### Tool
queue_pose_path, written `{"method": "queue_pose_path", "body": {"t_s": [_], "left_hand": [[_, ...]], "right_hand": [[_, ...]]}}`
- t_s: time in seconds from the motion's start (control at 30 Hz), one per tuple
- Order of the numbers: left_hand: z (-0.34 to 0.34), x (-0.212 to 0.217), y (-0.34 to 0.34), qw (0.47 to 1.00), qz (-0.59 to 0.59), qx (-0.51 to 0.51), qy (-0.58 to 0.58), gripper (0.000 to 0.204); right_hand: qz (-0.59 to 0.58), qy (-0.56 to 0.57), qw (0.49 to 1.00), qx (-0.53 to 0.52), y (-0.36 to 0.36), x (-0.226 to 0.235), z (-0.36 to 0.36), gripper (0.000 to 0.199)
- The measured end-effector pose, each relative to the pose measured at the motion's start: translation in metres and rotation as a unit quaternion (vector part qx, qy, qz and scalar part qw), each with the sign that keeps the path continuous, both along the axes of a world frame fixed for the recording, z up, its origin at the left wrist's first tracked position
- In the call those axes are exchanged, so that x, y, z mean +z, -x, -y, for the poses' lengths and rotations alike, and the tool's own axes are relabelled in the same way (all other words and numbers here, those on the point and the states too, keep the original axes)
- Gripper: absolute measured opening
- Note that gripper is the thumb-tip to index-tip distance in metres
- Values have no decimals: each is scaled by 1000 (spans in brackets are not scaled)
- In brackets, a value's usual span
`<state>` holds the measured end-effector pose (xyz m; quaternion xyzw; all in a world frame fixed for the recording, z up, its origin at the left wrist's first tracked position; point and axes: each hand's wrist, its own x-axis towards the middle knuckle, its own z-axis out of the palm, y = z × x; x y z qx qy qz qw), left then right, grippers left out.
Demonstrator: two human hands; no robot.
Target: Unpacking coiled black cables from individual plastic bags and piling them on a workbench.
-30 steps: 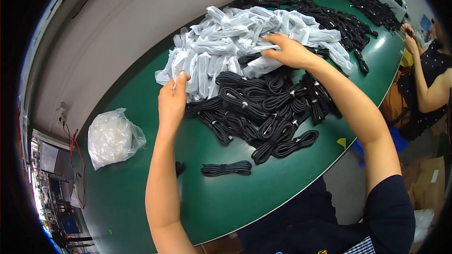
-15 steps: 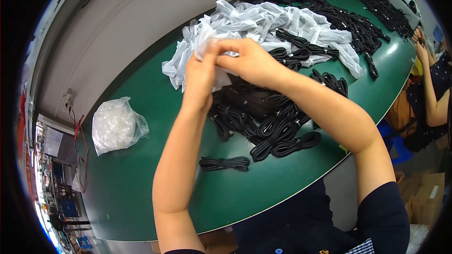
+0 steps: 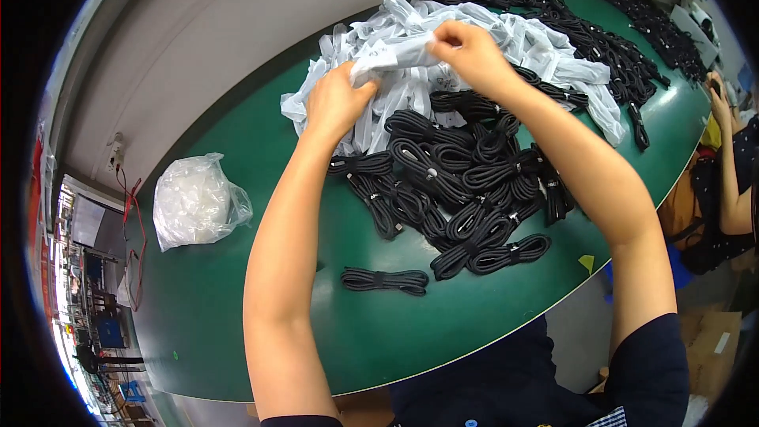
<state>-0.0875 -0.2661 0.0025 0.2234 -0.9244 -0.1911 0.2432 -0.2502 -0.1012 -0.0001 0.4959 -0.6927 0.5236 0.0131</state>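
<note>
A thin white plastic bag (image 3: 402, 53) is stretched between my two hands, above a heap of similar white bags (image 3: 545, 51). My right hand (image 3: 474, 59) pinches one end between thumb and fingers. At the other end, my left hand (image 3: 338, 103) is closed on the bag, with its fingertips partly hidden. Just nearer than the heap lies a pile of coiled black cables (image 3: 443, 162), each bundle tied at its middle. One coiled cable (image 3: 385, 281) lies apart from the pile, closer to me.
A clear plastic bag of whitish contents (image 3: 198, 202) sits on the green table (image 3: 237, 332) at left. More black cables (image 3: 581, 32) stretch along the far right. A co-worker's arm (image 3: 731, 166) reaches in at the right edge. Red and black wires (image 3: 133, 245) hang at left.
My hands, close together before, are now apart. The right hand has moved right and up, drawing the white bag out lengthwise. The view has shifted slightly, uncovering more of the cable pile.
</note>
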Motion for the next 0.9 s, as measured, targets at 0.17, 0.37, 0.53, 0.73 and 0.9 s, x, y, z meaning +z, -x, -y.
{"method": "queue_pose_path", "body": {"t_s": [0.17, 0.37, 0.53, 0.73, 0.9], "left_hand": [[9, -9, 17, 996, 68, 50, -6, 33], [30, 9, -14, 929, -118, -15, -351, 26], [28, 45, -48, 862, -181, -51, -472, 24], [25, 47, -74, 652, -371, -126, -650, 12], [-4, 38, -94, 624, -442, -116, -634, 13]], "right_hand": [[131, 78, 988, 13, 6, 54, -40, 17], [142, 89, 986, 9, 19, 82, -64, 20], [160, 107, 980, 53, 17, 73, -53, 19], [294, -160, 936, 109, -87, 55, -25, 37], [440, -122, 851, 259, -131, 37, -6, 37]]}}
